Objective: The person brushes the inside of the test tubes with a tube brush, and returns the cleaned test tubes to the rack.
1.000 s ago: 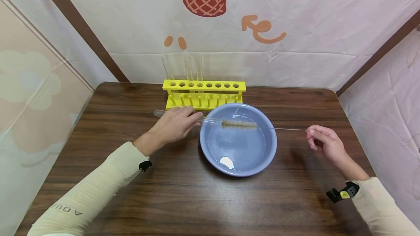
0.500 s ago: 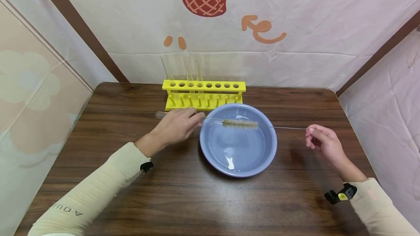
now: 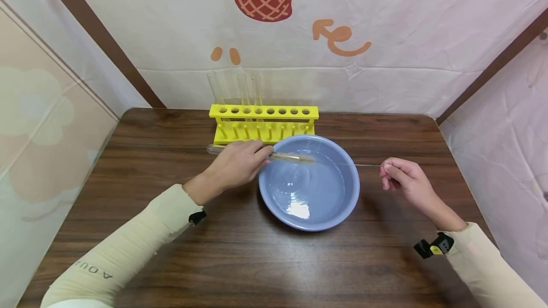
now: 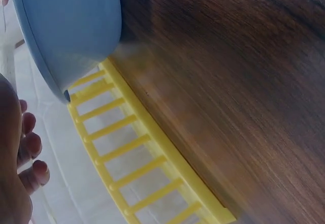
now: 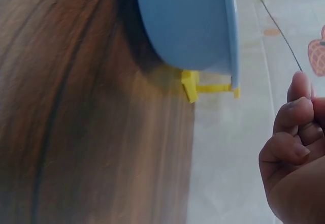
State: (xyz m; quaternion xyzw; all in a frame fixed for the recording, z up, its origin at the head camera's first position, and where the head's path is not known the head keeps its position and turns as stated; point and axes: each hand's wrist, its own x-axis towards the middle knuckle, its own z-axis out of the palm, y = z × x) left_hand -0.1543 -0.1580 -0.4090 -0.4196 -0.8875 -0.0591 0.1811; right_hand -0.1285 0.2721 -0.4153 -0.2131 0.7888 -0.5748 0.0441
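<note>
My left hand [image 3: 237,165] grips a clear glass test tube [image 3: 282,156], which lies sideways with its rounded end left of the hand and its mouth over the blue basin. From the right, a test tube brush [image 3: 307,159] runs into that mouth; most of its tan bristles are inside the glass, a short part outside. My right hand [image 3: 404,178] pinches the brush's thin wire handle to the right of the basin. In the right wrist view, the twisted wire [image 5: 282,30] rises from thumb and fingertips [image 5: 300,86]. The left wrist view shows only the left fingers [image 4: 34,145], the tube hardly visible.
The blue basin [image 3: 357,187] holds water and stands mid-table. Right behind it is a yellow test tube rack [image 3: 264,114] with 3 upright glass tubes [image 3: 243,90] in its left part. A printed cloth wall [image 3: 406,61] closes off the table's back edge.
The right hand has moved left, pushing the brush into the tube; its bristles were outside the mouth before. The left hand with the tube has shifted slightly right.
</note>
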